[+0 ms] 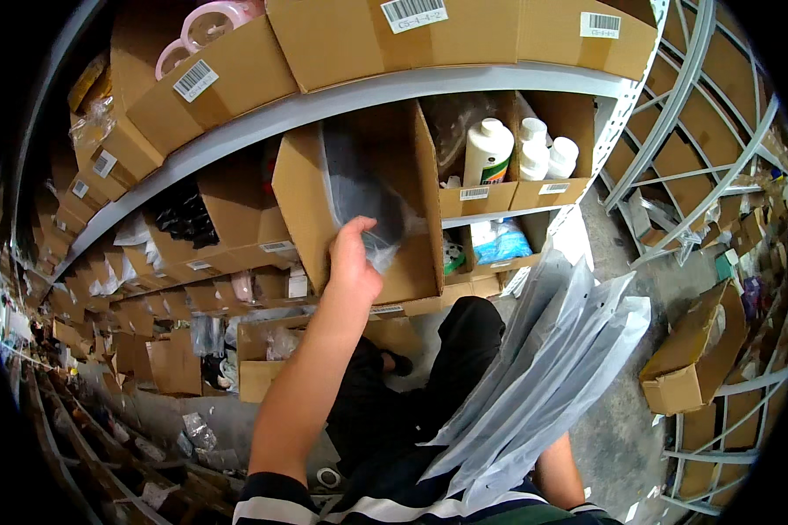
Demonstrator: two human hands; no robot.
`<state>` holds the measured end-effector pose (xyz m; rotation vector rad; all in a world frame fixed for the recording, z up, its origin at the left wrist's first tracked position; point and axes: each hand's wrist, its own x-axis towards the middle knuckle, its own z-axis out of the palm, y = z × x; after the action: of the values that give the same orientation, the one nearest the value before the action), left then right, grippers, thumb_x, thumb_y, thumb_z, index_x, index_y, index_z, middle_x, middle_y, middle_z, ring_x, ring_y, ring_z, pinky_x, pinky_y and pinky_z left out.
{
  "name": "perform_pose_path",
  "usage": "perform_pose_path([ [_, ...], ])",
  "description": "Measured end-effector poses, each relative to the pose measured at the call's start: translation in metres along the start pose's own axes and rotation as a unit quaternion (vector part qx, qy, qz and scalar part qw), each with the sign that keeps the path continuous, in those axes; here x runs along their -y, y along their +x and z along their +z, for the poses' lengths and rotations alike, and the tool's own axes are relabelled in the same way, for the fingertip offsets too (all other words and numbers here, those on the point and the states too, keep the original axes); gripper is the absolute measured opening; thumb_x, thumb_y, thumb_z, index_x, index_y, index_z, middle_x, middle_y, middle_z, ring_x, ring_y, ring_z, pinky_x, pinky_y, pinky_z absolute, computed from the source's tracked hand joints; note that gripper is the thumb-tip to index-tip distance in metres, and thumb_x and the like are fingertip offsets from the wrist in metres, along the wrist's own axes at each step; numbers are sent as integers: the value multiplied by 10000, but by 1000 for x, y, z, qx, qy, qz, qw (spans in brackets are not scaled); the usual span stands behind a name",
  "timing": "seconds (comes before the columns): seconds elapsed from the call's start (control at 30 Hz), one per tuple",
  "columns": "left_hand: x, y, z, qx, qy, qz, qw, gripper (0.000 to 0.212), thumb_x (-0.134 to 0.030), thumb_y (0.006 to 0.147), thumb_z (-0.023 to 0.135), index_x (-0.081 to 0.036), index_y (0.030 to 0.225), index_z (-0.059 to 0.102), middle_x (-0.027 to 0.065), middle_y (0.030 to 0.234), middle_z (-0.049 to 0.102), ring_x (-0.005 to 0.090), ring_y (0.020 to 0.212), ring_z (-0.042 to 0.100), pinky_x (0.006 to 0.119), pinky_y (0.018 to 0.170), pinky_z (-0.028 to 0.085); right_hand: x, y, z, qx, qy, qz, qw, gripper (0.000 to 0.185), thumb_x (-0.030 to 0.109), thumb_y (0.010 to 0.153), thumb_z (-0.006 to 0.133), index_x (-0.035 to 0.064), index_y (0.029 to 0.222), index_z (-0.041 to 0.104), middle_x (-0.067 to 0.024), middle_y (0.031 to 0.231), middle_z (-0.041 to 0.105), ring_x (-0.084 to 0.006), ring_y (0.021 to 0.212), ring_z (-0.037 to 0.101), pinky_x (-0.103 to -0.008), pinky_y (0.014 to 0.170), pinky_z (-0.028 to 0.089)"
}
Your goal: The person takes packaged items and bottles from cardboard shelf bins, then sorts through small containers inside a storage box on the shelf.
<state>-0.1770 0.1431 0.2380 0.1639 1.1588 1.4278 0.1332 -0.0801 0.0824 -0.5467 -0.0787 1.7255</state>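
Note:
My left hand [356, 259] reaches into a deep cardboard bin [394, 289] on the shelf. It is at a dark item in a clear plastic bag [377, 190], which leans inside the bin. Some fingers are hidden, so whether they grip the bag is unclear. Several flat, frosted plastic bags [538, 380] fan out over my right forearm [558, 469] and against my body. Their contents cannot be made out. The right hand itself is hidden behind these bags.
White bottles [489, 151] stand in bins to the right, with a blue pack [499, 243] below them. A grey shelf beam [394, 88] runs above the bin. An open carton [696, 354] is at the right. My knee [476, 321] is near the lower bins.

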Motion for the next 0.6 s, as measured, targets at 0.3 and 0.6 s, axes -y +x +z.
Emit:
perform_pose_path([
  [0.3,32,54,-21,-18,57,127,990,587,-82,839,709,53,1365,486,184,1316,567,273,1184,549,380,1055,399,1,-2,-5,1,2,9,1000,827,242,686,781,-26,1403,469,-200,1308,609,-350,1157,620,-486,1016,508],
  [0.6,10,-4,8,-2,76,226,971,602,119,793,584,81,1383,470,132,1155,590,138,880,581,250,769,468,-2,0,-3,8,1,19,1000,816,246,688,779,-26,1396,479,-201,1302,615,-350,1152,624,-487,1015,510],
])
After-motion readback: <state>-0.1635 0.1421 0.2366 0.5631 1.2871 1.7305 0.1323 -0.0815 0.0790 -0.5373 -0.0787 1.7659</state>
